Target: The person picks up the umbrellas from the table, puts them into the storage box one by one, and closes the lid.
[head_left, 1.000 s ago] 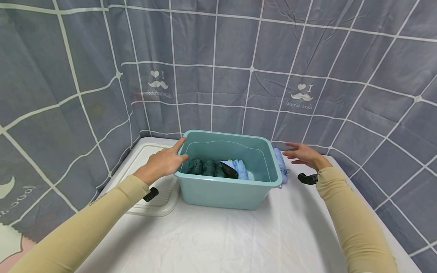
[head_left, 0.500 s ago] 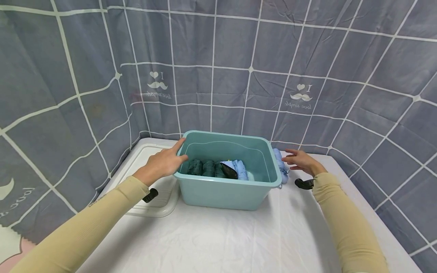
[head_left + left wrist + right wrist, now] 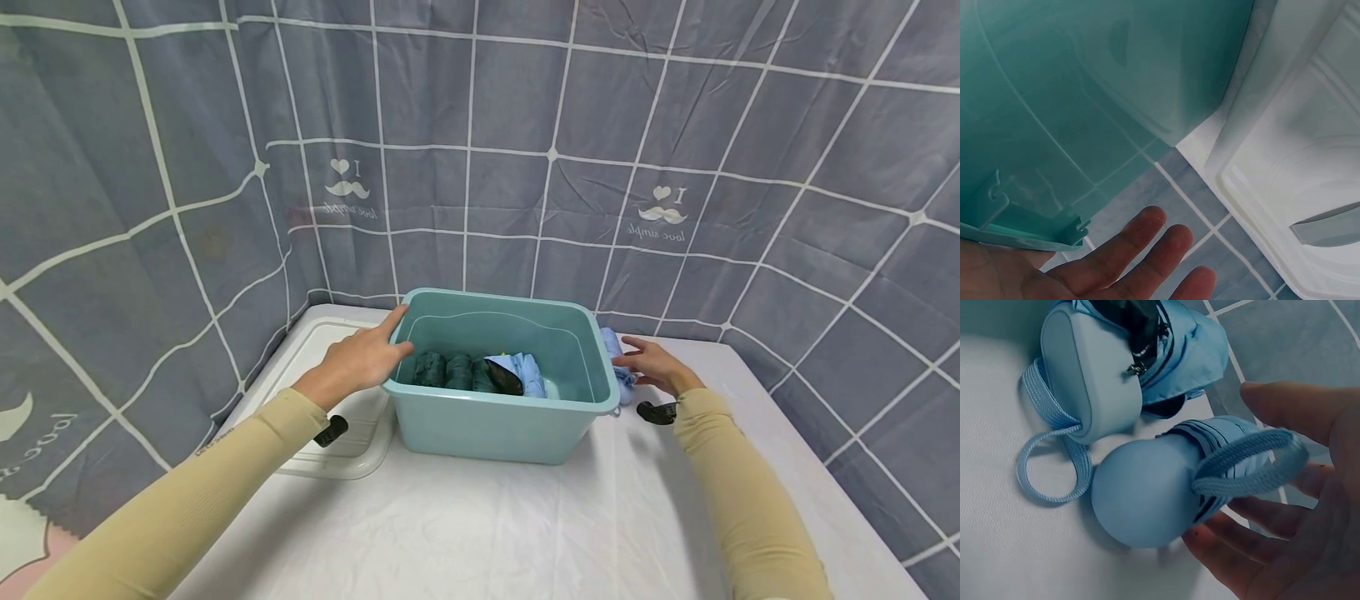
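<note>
Where right hand [image 3: 656,367] curves, round-handled umbrella [image 3: 1141,490], alongside

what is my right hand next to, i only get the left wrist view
Observer: Your right hand is beside two light blue folded umbrellas, by the look of them: a ball-handled umbrella and a flat-handled umbrella.
Operator: is it gripping either one
Observer: Doesn't look like it; in the right wrist view a gap shows between the thumb and the ball-handled umbrella.
Operator: ok what else am i missing
Observer: The head view shows dark green bundles lying inside the teal bin.
</note>
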`<state>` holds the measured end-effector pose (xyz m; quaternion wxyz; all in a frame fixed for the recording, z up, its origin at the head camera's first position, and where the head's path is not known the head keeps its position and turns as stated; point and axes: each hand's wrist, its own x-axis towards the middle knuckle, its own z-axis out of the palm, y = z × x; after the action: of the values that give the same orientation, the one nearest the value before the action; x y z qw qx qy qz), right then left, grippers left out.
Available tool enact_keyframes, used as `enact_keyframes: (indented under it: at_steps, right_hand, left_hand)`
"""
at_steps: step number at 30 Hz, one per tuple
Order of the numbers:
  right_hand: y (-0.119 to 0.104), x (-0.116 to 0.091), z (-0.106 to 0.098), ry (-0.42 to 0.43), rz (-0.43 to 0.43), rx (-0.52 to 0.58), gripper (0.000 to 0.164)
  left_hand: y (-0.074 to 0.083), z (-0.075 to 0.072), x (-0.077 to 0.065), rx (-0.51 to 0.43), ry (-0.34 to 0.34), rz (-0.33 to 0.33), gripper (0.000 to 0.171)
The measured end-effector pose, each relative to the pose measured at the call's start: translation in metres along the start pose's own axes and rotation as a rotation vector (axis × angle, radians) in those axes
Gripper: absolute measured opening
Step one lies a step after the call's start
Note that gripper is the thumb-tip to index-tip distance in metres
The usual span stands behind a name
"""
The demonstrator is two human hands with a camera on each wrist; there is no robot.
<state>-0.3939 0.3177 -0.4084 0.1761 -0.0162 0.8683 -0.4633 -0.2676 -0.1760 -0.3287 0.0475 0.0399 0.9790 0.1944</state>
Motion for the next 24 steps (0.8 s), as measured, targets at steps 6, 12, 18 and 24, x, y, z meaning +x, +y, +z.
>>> enact_keyframes:
  at_steps: [6,12,18,24]
  right_hand:
    - [0.0,0.005,0.006,-0.004,0.017,0.0,0.086]
    - [0.001,0.009,0.01,0.003,0.063,-0.033,0.084]
    - [0.002,0.011,0.013,0.026,0.057,-0.049,0.084]
    - [0.003,0.013,0.015,0.046,0.038,-0.058,0.083]
  left_hand:
    - [0.0,0.0,0.0,0.002,0.001,0.0,0.074]
    - [0.0,0.001,0.0,0.002,0.005,0.004,0.074]
    - [0.0,0.001,-0.001,-0.005,0.008,0.002,0.074]
    - [0.0,0.0,-0.001,-0.004,0.016,0.004,0.074]
